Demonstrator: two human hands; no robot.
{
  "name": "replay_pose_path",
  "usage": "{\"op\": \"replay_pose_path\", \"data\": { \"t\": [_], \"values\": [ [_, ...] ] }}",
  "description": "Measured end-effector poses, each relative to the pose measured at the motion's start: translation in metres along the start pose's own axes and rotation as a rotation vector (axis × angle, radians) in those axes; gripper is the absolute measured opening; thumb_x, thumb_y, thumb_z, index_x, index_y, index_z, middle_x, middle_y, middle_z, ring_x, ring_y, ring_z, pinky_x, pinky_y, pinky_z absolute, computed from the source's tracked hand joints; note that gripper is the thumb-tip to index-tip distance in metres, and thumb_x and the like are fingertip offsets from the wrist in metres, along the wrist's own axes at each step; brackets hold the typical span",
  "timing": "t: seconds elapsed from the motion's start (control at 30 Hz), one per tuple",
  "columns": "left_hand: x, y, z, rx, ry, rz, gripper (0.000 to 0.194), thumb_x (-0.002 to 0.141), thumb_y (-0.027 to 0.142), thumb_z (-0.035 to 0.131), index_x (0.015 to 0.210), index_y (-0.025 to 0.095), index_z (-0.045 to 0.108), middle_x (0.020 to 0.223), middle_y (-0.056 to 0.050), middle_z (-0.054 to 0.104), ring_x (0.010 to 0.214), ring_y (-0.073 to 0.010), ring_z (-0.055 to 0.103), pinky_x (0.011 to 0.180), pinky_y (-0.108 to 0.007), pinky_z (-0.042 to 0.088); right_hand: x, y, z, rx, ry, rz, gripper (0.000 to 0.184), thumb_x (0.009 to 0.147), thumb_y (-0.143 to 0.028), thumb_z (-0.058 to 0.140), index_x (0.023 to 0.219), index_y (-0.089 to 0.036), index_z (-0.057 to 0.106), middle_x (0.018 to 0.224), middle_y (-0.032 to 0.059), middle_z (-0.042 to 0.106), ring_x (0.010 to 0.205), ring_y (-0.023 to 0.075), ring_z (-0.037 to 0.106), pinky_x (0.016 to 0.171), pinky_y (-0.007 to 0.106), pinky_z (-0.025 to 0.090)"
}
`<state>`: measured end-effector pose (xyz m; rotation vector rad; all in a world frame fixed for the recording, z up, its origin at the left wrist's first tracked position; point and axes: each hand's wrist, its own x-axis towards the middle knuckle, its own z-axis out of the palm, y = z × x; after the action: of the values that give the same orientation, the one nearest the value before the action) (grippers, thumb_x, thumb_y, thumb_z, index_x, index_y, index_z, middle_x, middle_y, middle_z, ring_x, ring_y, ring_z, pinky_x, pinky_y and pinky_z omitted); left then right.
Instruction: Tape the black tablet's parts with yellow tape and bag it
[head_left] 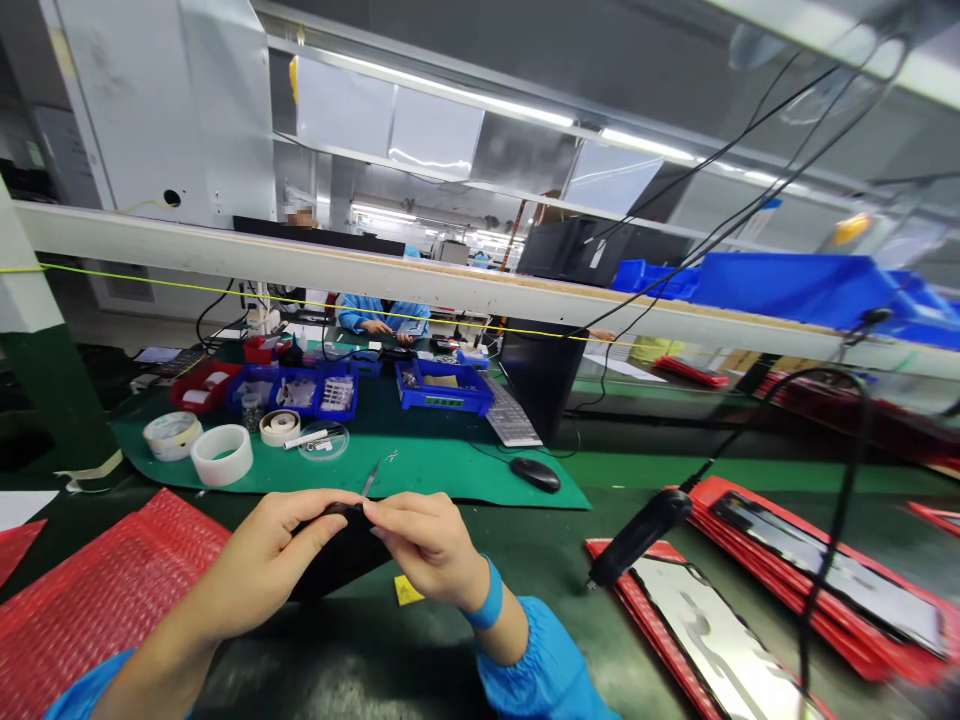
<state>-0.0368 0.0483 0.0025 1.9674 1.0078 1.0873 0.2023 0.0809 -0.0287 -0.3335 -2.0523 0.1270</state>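
Note:
My left hand (274, 550) and my right hand (431, 545) meet over the bench, fingertips almost touching. Between their thumbs and forefingers they pinch a small dark part (346, 510). Its kind is too small to tell and is mostly covered by the fingers. Beneath them is a flat black panel (341, 560); whether it joins the pinched part cannot be seen. A blue wrist band circles my right wrist. Just beyond the fingertips a thin pointed metal tool (370, 478) shows on the green mat (427, 475), its near end hidden.
Red bubble wrap (97, 590) lies left, a yellow slip (407, 590) in front. Tape rolls (222, 455) and blue bins (442, 388) stand behind, with a mouse (535, 474) nearby. A corded black screwdriver (637, 535) hangs right, above device panels (720, 640). A co-worker (384, 315) sits opposite.

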Motion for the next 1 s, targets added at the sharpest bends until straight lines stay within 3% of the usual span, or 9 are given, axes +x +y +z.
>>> {"op": "replay_pose_path", "data": {
  "t": [0.47, 0.8, 1.0],
  "values": [
    [0.006, 0.004, 0.009, -0.076, 0.032, -0.059, 0.029, 0.098, 0.028, 0.066, 0.121, 0.024, 0.083, 0.119, -0.005, 0.084, 0.106, -0.0246, 0.080, 0.097, -0.030, 0.062, -0.001, 0.005, -0.001, 0.000, -0.005, 0.027, 0.048, 0.103, -0.009, 0.056, 0.145, -0.029, 0.064, 0.103, 0.0049, 0.080, 0.083, 0.0142, 0.077, 0.073, 0.023, 0.061],
    [-0.001, 0.010, 0.025, -0.028, 0.162, -0.063, 0.035, 0.102, 0.030, 0.059, 0.131, 0.024, 0.079, 0.134, -0.007, 0.079, 0.124, -0.0269, 0.074, 0.112, -0.039, 0.056, 0.001, 0.003, 0.007, -0.016, 0.049, 0.088, 0.054, 0.103, -0.007, 0.055, 0.150, -0.031, 0.061, 0.124, 0.0106, 0.076, 0.108, 0.0227, 0.075, 0.089, 0.038, 0.065],
    [-0.004, 0.010, 0.026, -0.017, 0.162, -0.077, 0.036, 0.103, 0.032, 0.059, 0.133, 0.024, 0.078, 0.136, -0.007, 0.077, 0.125, -0.0267, 0.074, 0.112, -0.040, 0.056, 0.000, 0.002, 0.008, 0.003, 0.052, 0.088, 0.056, 0.101, -0.004, 0.055, 0.150, -0.031, 0.061, 0.123, 0.0100, 0.076, 0.107, 0.0219, 0.074, 0.089, 0.037, 0.065]
  ]
}}
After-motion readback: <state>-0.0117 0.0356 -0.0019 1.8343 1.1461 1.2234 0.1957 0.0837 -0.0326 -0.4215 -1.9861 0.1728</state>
